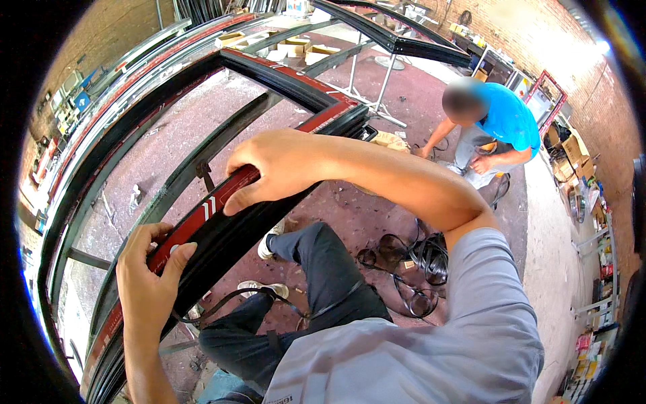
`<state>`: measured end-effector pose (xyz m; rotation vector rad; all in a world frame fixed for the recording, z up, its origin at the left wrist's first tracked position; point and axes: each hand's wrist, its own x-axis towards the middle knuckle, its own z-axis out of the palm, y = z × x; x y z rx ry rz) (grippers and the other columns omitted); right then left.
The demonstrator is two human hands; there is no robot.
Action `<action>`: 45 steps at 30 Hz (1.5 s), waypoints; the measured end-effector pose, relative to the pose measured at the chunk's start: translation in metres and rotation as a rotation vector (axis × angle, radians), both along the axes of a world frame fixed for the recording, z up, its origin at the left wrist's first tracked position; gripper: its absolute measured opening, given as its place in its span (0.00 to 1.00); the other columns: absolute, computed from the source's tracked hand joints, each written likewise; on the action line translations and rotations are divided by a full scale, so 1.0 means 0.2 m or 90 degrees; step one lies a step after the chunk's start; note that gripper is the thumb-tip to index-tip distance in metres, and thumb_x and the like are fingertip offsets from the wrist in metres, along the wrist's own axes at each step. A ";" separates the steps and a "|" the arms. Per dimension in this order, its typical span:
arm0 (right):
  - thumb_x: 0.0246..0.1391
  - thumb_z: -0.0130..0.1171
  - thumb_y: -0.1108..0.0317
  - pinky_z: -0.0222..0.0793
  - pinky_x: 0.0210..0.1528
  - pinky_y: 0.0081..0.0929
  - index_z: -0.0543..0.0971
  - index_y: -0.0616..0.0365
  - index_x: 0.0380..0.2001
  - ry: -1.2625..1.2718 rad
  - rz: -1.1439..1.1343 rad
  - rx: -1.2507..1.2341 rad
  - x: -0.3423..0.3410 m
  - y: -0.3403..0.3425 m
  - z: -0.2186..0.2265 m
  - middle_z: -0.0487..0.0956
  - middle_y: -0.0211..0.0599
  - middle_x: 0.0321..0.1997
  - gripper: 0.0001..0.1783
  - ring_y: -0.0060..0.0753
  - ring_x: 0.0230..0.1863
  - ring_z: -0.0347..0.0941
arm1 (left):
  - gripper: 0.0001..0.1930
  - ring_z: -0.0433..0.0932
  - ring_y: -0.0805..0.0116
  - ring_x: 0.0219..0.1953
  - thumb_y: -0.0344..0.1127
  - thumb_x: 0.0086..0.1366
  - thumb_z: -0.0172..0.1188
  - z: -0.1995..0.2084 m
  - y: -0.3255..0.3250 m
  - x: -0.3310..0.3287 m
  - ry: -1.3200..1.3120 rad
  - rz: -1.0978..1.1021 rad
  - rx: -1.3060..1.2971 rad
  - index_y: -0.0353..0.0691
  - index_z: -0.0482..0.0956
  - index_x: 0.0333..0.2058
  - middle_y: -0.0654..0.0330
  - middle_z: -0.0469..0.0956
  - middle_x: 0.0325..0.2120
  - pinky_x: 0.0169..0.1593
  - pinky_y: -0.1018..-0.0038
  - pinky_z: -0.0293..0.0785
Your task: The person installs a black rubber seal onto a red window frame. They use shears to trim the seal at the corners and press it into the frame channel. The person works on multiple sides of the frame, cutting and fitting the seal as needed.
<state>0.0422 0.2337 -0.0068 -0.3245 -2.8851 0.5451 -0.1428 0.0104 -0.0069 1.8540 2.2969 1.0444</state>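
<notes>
Head: two hands (149, 266) (279, 165) on one frame (192, 227)

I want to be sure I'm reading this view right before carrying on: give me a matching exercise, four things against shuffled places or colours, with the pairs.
Things:
1. left hand
2. right hand
3. tangled black strip
4. co-worker's shirt

Places or colours:
A. bright blue
B. on the red-faced frame, nearer the picture's lower left
C. on the reddish floor
D. on the same frame, farther up and to the right

Pairs: 1-B, 2-D, 3-C, 4-A
</notes>
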 end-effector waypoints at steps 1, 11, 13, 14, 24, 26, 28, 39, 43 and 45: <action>0.52 0.59 0.25 0.75 0.48 0.43 0.83 0.64 0.46 0.015 0.012 0.006 0.01 0.02 -0.01 0.84 0.52 0.43 0.46 0.56 0.45 0.80 | 0.20 0.80 0.57 0.37 0.42 0.59 0.72 0.01 0.00 0.01 -0.005 0.005 0.001 0.31 0.80 0.41 0.50 0.81 0.34 0.46 0.65 0.74; 0.52 0.65 0.32 0.75 0.47 0.41 0.82 0.68 0.45 -0.001 0.021 -0.039 0.08 0.10 0.01 0.83 0.53 0.44 0.42 0.53 0.46 0.81 | 0.20 0.79 0.62 0.36 0.42 0.59 0.72 -0.02 -0.01 -0.01 0.003 0.003 0.006 0.32 0.80 0.42 0.52 0.81 0.34 0.45 0.69 0.74; 0.53 0.67 0.35 0.75 0.48 0.39 0.82 0.67 0.47 0.032 0.018 -0.033 0.08 0.10 -0.01 0.83 0.52 0.45 0.40 0.51 0.47 0.81 | 0.20 0.80 0.57 0.36 0.41 0.57 0.73 -0.02 0.00 -0.01 0.007 0.000 0.022 0.32 0.80 0.41 0.50 0.81 0.34 0.45 0.67 0.74; 0.53 0.67 0.36 0.75 0.48 0.39 0.82 0.67 0.47 0.022 0.013 -0.035 0.08 0.10 0.00 0.83 0.52 0.46 0.39 0.51 0.47 0.81 | 0.20 0.80 0.54 0.36 0.41 0.57 0.74 -0.02 -0.01 -0.01 0.011 0.000 0.029 0.32 0.80 0.40 0.50 0.80 0.33 0.45 0.66 0.74; 0.60 0.60 0.37 0.38 0.79 0.51 0.81 0.47 0.57 0.063 0.078 0.141 0.23 0.31 -0.04 0.84 0.39 0.52 0.32 0.41 0.61 0.75 | 0.23 0.80 0.58 0.40 0.47 0.59 0.72 -0.01 -0.01 -0.02 0.002 0.011 -0.018 0.33 0.81 0.43 0.51 0.82 0.36 0.47 0.68 0.73; 0.60 0.60 0.37 0.40 0.79 0.51 0.82 0.47 0.56 0.042 0.054 0.166 0.32 0.37 0.01 0.84 0.39 0.50 0.31 0.40 0.61 0.75 | 0.21 0.80 0.56 0.36 0.43 0.57 0.73 -0.02 0.00 -0.01 0.009 0.006 0.015 0.33 0.81 0.41 0.51 0.81 0.34 0.44 0.67 0.74; 0.59 0.59 0.36 0.40 0.79 0.51 0.84 0.45 0.55 0.038 0.047 0.246 0.42 0.48 0.01 0.82 0.42 0.54 0.30 0.40 0.63 0.73 | 0.20 0.79 0.55 0.35 0.41 0.56 0.74 -0.03 0.01 0.00 0.017 0.002 0.033 0.33 0.80 0.40 0.51 0.80 0.33 0.44 0.67 0.75; 0.62 0.63 0.48 0.59 0.72 0.44 0.80 0.47 0.60 0.022 0.034 0.134 0.62 0.73 -0.03 0.76 0.44 0.62 0.27 0.45 0.71 0.62 | 0.18 0.79 0.65 0.37 0.40 0.60 0.71 -0.02 0.01 0.00 0.011 0.013 -0.002 0.33 0.80 0.43 0.54 0.82 0.34 0.46 0.70 0.73; 0.61 0.63 0.48 0.62 0.69 0.41 0.81 0.48 0.59 0.032 0.030 0.120 0.60 0.71 -0.04 0.66 0.42 0.70 0.27 0.43 0.68 0.67 | 0.18 0.79 0.64 0.37 0.40 0.61 0.70 -0.01 0.00 0.00 0.010 0.015 -0.019 0.33 0.80 0.43 0.54 0.82 0.35 0.46 0.69 0.73; 0.65 0.58 0.46 0.60 0.71 0.41 0.82 0.47 0.58 0.055 0.029 0.075 0.61 0.71 -0.03 0.72 0.44 0.67 0.25 0.44 0.70 0.65 | 0.19 0.79 0.62 0.37 0.42 0.60 0.71 -0.02 -0.01 0.01 0.008 0.014 -0.006 0.32 0.80 0.42 0.53 0.81 0.34 0.46 0.68 0.72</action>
